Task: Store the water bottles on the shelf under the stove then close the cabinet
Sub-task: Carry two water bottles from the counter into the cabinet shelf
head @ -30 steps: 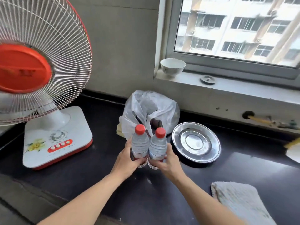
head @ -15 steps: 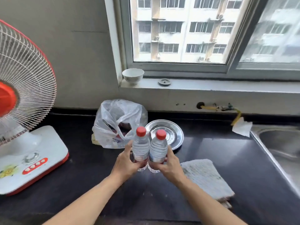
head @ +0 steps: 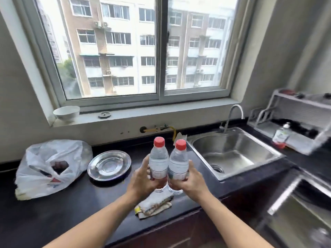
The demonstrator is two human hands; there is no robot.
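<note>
**Currently: Two Bottles Held Above Countertop**

Left hand (head: 141,179) grips the left clear plastic water bottle with red cap (head: 158,161); right hand (head: 191,181) grips the matching right bottle (head: 178,165). Both bottles stand upright, touching side by side, above the black countertop (head: 71,208), between the round steel plate (head: 109,165) and the stainless sink (head: 232,154).

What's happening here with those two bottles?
A person stands at a dark kitchen counter, holding two red-capped water bottles upright and pressed side by side: the left hand grips the left bottle and the right hand the right bottle. Both are lifted above a folded cloth, just left of the steel sink. A metal plate and a plastic bag lie on the counter to the left. No bottle is stored yet.
</note>
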